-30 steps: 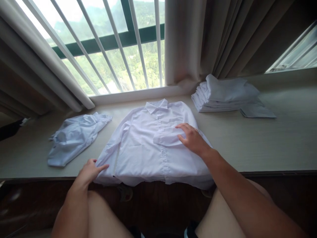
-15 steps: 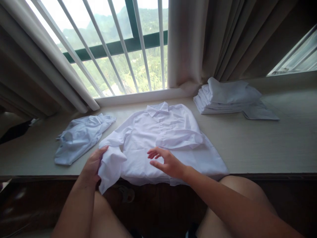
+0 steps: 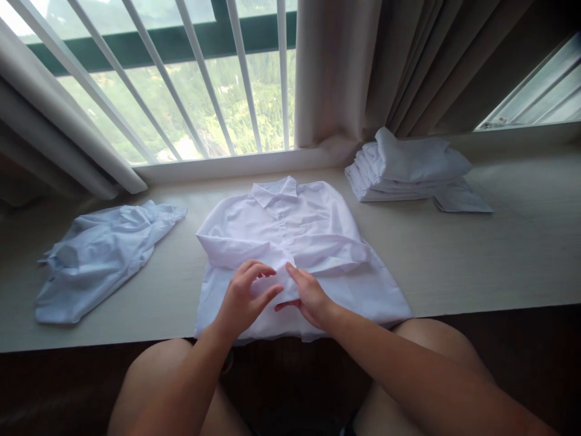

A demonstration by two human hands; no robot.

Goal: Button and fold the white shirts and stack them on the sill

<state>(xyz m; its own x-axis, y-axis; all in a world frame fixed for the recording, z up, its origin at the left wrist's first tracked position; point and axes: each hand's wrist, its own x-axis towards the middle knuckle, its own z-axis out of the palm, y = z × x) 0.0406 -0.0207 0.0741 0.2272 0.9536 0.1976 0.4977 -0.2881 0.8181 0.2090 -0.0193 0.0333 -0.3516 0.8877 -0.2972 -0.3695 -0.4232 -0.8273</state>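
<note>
Both forearms are bare to the elbow, with no sleeve, watch or ring showing on the left hand (image 3: 242, 300) or the right hand (image 3: 308, 297). The knees and thighs at 6 o'clock are bare too, no trouser cloth over them.

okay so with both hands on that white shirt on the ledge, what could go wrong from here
The white shirt's hem hangs past the ledge's front edge, so a tug might drag it off. The left hand and right hand pinch the sleeve cuff mid-chest; the folded sleeves could bunch or slip apart. The crumpled shirt lies close enough to snag.
</note>
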